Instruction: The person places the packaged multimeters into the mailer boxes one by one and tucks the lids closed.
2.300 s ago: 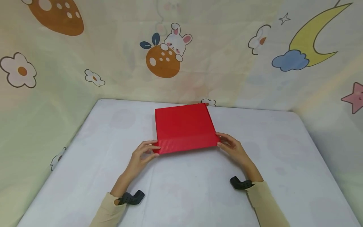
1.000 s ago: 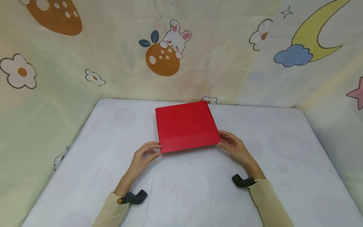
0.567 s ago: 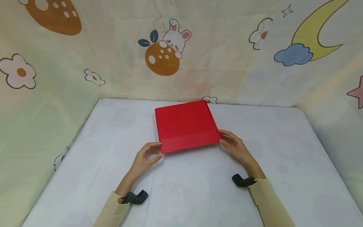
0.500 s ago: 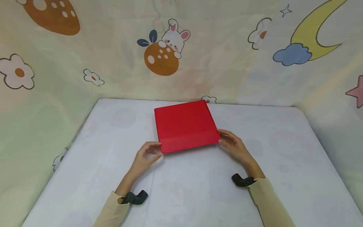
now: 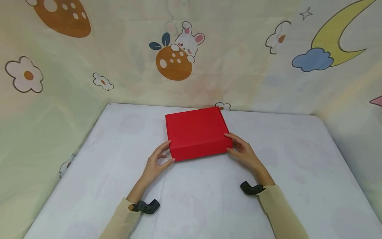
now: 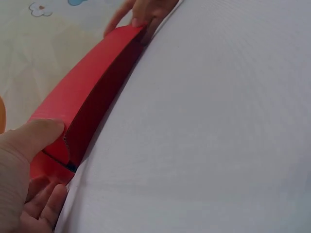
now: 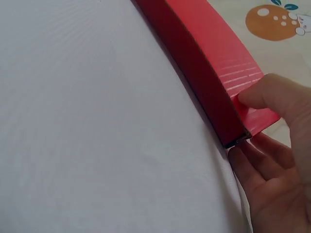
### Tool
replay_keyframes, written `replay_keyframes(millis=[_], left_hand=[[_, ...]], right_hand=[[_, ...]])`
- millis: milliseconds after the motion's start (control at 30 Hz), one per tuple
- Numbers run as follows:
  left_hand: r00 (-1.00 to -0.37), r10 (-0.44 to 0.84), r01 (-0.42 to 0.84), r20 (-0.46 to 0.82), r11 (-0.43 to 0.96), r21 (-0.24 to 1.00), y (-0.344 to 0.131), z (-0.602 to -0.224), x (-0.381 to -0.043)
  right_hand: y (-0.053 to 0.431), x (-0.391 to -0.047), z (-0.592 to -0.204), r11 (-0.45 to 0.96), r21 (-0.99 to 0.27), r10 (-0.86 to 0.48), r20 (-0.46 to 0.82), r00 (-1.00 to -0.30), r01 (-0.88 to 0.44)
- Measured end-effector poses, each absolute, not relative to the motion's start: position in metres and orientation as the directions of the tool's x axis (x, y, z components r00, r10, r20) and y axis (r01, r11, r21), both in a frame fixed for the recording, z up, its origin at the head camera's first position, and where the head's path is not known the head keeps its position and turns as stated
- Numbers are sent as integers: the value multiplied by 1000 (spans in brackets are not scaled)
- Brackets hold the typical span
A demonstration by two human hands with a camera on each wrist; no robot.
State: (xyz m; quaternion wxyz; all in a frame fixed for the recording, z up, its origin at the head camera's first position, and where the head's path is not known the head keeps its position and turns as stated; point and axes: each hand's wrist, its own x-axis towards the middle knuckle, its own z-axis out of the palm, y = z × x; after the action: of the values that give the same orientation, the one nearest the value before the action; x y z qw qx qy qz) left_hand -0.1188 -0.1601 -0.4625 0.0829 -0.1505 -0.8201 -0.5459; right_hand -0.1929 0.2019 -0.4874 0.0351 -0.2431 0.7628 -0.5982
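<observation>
A red cardboard box (image 5: pixel 197 129) lies slightly turned on the white table, its lid on top and a front flap (image 5: pixel 201 149) bent down along the near side. At the near left corner my left hand (image 5: pixel 156 164) holds the box, fingertips on the side and thumb low at the front. In the left wrist view, that thumb (image 6: pixel 41 133) presses the red cardboard near the end of the flap. My right hand (image 5: pixel 244 154) grips the near right corner. In the right wrist view, its thumb (image 7: pixel 267 97) lies on the flap, with the other fingers curled around the box's end.
The white-covered table (image 5: pixel 194 205) stretches around the box. A cartoon-printed cloth (image 5: pixel 223 66) hangs behind the table and along its sides. Each wrist wears a black camera mount, one on the left (image 5: pixel 147 206) and one on the right (image 5: pixel 250 188).
The front flap has swung down from a flatter slant to a steeper front face. My left fingers have moved up along the box's side, and my right fingers have shifted slightly onto the top edge.
</observation>
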Motion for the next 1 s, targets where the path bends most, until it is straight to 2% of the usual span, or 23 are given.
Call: replay_keyframes(millis=[133,433,800,1000], left_hand=[[-936,141,351,322,401,846,-158,-462,-121],[-921,62,371,384,437,819,-162,-497,-140],[-882,25,428,470,459,778,-148,-499,-155],[-877,-27,408,479,485,774,-151,-495,-151]], right_hand=[[196,-193,-492,193,-918,-352,265,-898,-347],[185,-191,-497,203,-925,-178,286,-941,-320],[176,-175,-462,285,-922,12,277,-961,-262],[166,-176,-456,262,-938,10,237,-972,-226]])
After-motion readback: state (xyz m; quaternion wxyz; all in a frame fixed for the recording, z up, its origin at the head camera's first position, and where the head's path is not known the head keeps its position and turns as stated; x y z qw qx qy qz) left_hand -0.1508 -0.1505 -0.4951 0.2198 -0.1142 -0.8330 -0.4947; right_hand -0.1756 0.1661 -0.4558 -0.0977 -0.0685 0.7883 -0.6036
